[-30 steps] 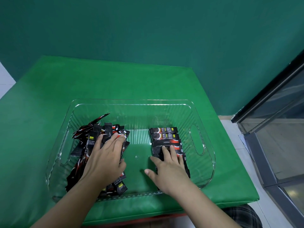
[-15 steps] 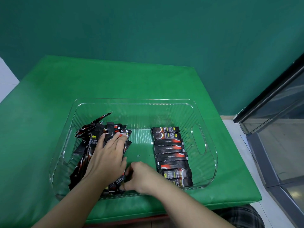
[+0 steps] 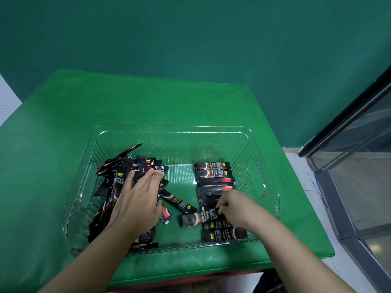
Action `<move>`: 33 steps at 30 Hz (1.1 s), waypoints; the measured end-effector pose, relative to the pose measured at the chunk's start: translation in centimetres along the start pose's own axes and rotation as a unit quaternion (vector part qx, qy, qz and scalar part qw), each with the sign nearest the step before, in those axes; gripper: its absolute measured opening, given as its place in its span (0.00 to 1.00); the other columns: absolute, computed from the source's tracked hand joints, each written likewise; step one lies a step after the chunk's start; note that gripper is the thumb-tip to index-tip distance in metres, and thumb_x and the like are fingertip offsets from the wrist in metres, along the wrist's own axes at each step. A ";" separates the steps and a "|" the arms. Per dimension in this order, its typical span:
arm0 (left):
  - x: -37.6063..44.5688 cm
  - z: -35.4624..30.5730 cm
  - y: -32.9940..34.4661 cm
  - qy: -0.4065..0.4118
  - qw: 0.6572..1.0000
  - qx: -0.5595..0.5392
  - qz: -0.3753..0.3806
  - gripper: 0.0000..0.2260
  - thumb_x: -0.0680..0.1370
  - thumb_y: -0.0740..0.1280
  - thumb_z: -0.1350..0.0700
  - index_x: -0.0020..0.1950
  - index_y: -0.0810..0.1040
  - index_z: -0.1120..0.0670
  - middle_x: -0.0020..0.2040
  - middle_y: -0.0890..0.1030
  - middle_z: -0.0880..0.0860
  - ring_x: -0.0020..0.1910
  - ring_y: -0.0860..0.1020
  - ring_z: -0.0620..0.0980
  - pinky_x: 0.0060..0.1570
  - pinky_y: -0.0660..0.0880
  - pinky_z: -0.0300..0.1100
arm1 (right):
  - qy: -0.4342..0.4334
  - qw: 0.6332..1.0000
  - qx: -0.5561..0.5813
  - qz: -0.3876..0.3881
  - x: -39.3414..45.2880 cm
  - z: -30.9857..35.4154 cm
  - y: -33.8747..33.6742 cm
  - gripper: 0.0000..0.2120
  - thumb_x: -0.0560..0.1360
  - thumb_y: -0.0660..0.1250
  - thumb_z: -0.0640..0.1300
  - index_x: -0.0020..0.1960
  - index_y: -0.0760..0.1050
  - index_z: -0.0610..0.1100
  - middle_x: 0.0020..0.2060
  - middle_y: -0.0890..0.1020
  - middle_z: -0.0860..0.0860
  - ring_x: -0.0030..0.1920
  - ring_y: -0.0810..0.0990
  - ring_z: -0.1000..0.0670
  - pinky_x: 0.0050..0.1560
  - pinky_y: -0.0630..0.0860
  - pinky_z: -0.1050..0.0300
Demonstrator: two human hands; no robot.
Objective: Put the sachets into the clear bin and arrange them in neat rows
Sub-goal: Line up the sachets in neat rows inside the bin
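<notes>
The clear bin [image 3: 262, 144] sits on a green-covered surface [image 3: 148, 98], and all the sachets in view are already inside it. On its left side lies a loose, jumbled pile of sachets [image 3: 118, 182], pointing every way. On its right side a row of sachets [image 3: 214, 176] lies flat, each one crosswise and stacked from the far wall toward the near wall.

The left hand [image 3: 137, 199] rests palm down on the pile with fingers straight and spread, pressing the heap rather than gripping any one piece. The right hand [image 3: 234, 208] pinches one sachet [image 3: 201, 217] by its right end between thumb and fingertips; the sachet hangs slightly tilted just over the near part of the row. Two more stray sachets [image 3: 176, 200] lie on the bin floor between the hands.

These look like thin foil sticks: light, a little stiff along their length but easy to bend, and probably slick against each other, so a laid row could slide out of line at a nudge. Holding one by the flat sealed end, as here, seems best, then lowering it level so it settles parallel to its neighbours.
</notes>
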State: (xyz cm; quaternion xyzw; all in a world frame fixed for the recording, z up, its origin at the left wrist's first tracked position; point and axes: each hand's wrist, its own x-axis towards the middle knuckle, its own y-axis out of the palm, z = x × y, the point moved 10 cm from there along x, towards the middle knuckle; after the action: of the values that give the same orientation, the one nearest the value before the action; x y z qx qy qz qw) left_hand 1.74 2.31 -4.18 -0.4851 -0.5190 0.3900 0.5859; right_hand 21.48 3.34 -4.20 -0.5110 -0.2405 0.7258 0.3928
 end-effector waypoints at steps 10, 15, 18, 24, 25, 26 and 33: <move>-0.2 -0.6 1.2 0.048 0.996 0.034 0.073 0.17 0.68 0.64 0.50 0.55 0.82 0.39 0.64 0.78 0.57 0.65 0.75 0.57 0.66 0.54 0.59 | 0.052 0.994 -0.094 -0.005 -0.6 -1.0 -0.8 0.18 0.75 0.55 0.29 0.60 0.74 0.39 0.56 0.78 0.44 0.55 0.77 0.45 0.55 0.75 0.55; -0.2 -0.5 1.5 0.055 0.992 0.055 0.094 0.19 0.71 0.54 0.48 0.49 0.83 0.36 0.64 0.78 0.57 0.65 0.74 0.57 0.67 0.54 0.59 | 0.077 0.984 -0.157 -0.037 -1.5 -0.4 -1.9 0.20 0.74 0.57 0.27 0.65 0.68 0.32 0.63 0.70 0.38 0.59 0.76 0.43 0.55 0.73 0.57; -0.1 -0.5 1.5 0.051 0.993 0.054 0.095 0.18 0.71 0.54 0.48 0.48 0.83 0.37 0.64 0.78 0.56 0.65 0.75 0.57 0.67 0.54 0.58 | 0.055 0.979 -0.192 -0.050 -1.8 0.8 -1.0 0.26 0.72 0.60 0.28 0.70 0.60 0.35 0.63 0.64 0.39 0.59 0.73 0.43 0.57 0.74 0.55; -0.1 -0.5 1.4 0.052 0.994 0.050 0.088 0.18 0.71 0.54 0.47 0.47 0.84 0.38 0.64 0.78 0.56 0.66 0.74 0.56 0.67 0.53 0.58 | -0.061 0.980 -0.190 0.000 -2.1 3.0 3.4 0.31 0.74 0.58 0.34 0.74 0.58 0.53 0.66 0.60 0.46 0.67 0.59 0.43 0.66 0.67 0.48; -0.1 -0.5 1.4 0.052 0.994 0.050 0.086 0.18 0.71 0.54 0.47 0.47 0.84 0.38 0.64 0.78 0.56 0.66 0.74 0.56 0.67 0.53 0.58 | -0.058 0.979 -0.193 0.007 -2.0 2.8 3.9 0.30 0.76 0.58 0.36 0.74 0.57 0.54 0.66 0.60 0.47 0.67 0.58 0.43 0.66 0.67 0.48; -0.1 -0.5 1.4 0.053 0.994 0.050 0.085 0.18 0.71 0.54 0.47 0.47 0.84 0.38 0.64 0.78 0.56 0.66 0.74 0.56 0.67 0.53 0.58 | -0.056 0.978 -0.199 0.012 -2.0 2.6 4.3 0.28 0.77 0.58 0.38 0.74 0.56 0.54 0.66 0.59 0.47 0.67 0.58 0.43 0.66 0.67 0.48; -0.1 -0.5 1.3 0.054 0.994 0.058 0.079 0.18 0.71 0.54 0.47 0.47 0.84 0.38 0.63 0.78 0.56 0.65 0.74 0.56 0.67 0.52 0.57 | -0.035 0.981 -0.189 0.032 -1.8 1.7 4.9 0.23 0.81 0.54 0.52 0.75 0.55 0.51 0.73 0.54 0.47 0.71 0.55 0.41 0.69 0.63 0.43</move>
State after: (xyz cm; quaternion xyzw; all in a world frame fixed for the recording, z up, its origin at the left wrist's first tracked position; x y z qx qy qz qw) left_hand 2.28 2.47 -5.49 -0.5098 -0.4231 0.4377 0.6079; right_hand 18.62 -0.81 -6.25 -0.5578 -0.3704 0.6967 0.2575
